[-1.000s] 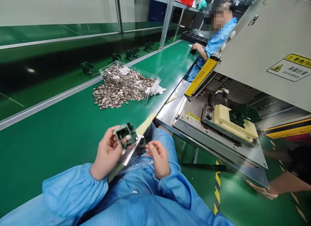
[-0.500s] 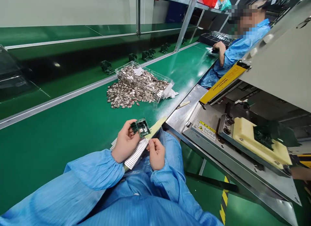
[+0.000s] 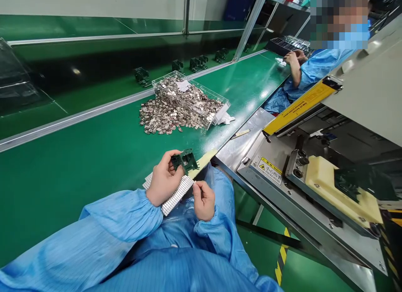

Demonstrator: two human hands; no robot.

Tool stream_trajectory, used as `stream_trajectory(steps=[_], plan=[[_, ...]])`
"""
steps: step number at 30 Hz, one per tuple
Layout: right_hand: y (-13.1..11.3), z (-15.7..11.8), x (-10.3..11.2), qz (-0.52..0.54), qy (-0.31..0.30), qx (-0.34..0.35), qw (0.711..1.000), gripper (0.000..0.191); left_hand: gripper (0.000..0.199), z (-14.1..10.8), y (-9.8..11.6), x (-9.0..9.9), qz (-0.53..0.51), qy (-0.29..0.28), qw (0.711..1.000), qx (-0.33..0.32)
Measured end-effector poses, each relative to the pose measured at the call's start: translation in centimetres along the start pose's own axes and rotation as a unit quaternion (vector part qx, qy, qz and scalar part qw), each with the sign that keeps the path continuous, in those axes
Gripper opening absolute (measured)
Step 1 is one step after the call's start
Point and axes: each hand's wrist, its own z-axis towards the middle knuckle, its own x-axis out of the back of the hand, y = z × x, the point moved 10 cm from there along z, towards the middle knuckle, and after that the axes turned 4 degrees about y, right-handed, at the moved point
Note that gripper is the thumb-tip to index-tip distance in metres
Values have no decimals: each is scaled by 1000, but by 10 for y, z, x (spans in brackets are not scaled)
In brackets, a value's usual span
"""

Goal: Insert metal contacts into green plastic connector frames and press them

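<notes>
Above the lap, at the edge of a green conveyor bench (image 3: 78, 187), the person's left hand (image 3: 163, 177) is curled closed around a dark green circuit-board part (image 3: 186, 161), which stands out above the fingers. The right hand (image 3: 204, 201) has thumb and forefinger pinched together at the end of a ribbed silver metal strip (image 3: 176, 195) lying between the two hands; whether those fingertips grip it cannot be told. A pale yellow strip (image 3: 204, 164) runs from behind the green part toward the upper right. Clear plastic film (image 3: 171, 214) lies on the light blue smock (image 3: 182, 267) below. Farther up the bench, a clear plastic tray (image 3: 191, 84) holds a heap of small silver metal pieces (image 3: 179, 109), with some spilled onto the belt. To the right, a cream block (image 3: 326, 183) sits on a stainless steel machine plate (image 3: 248, 151). At the far end, a co-worker's hand (image 3: 292, 57) rests beside a white cloth (image 3: 280, 62).
</notes>
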Motion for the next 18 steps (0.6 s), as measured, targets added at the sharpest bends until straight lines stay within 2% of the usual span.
stream_trajectory(steps=[3,6,10,14,16,18], plan=[[-11,5,2,-22,-15,20,999,19,37,-1,1,-2,6,-5,1000,0],[-25,13,1,-71,-67,70,993,20,37,-2,3,-3,6,-9,1000,-4],[-35,19,-8,-181,-176,136,958,24,37,-2,4,-5,6,-18,1000,-11],[-34,21,-13,-265,-222,155,926,29,38,-2,4,-5,11,-19,1000,-11],[-34,22,-13,-260,-226,149,927,28,38,-2,5,-5,12,-19,1000,-10],[-33,23,-11,-214,-224,130,942,25,37,-2,5,-5,12,-20,1000,-10]])
